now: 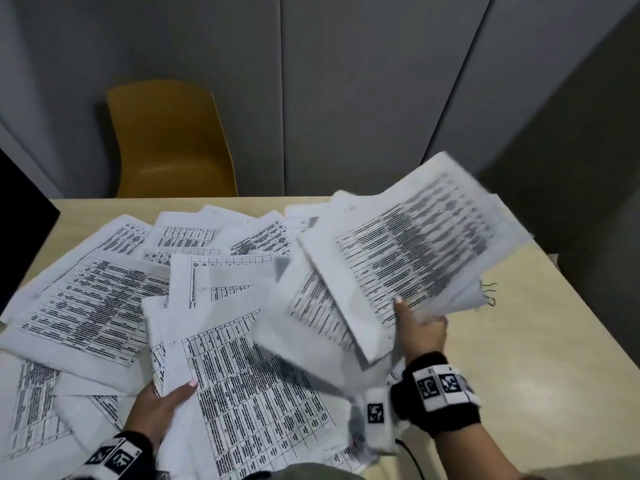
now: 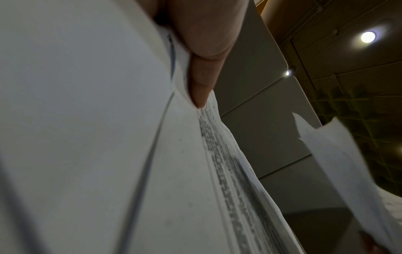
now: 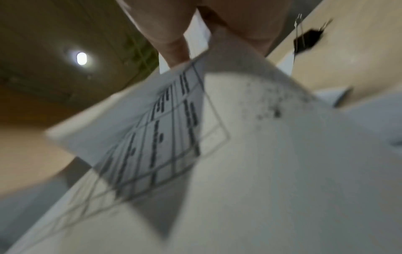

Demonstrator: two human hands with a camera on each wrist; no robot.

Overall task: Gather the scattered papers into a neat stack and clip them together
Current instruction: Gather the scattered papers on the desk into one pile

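Overhead, I see a pale beige table (image 1: pixel 540 341) covered from its left edge to past the middle with scattered papers (image 1: pixel 104 299), printed tables face up and overlapping at every angle. My right hand (image 1: pixel 420 332) grasps a bundle of sheets (image 1: pixel 408 251), thumb on top and fingers beneath, and holds it tilted above the table's right half; its far end is blurred. My left hand (image 1: pixel 162 407) pinches the near corner of a sheet (image 1: pixel 249 382) lying low in the pile, thumb pressed on the print. Both wrists wear black bands with square coded markers.

Just beyond the raised bundle's right edge, wire loops of a binder clip (image 1: pixel 490 292) poke out; the right wrist view shows the black binder clip (image 3: pixel 307 40) on bare tabletop, though it is smeared enough that I think, rather than know, it lies flat.

Behind the table stands a yellow chair (image 1: pixel 169 140) against grey wall panels (image 1: pixel 346 81). A dark slab (image 1: pixel 20 223) cuts in at the left. The wrist views catch a brown ceiling with round lights (image 2: pixel 367 37).
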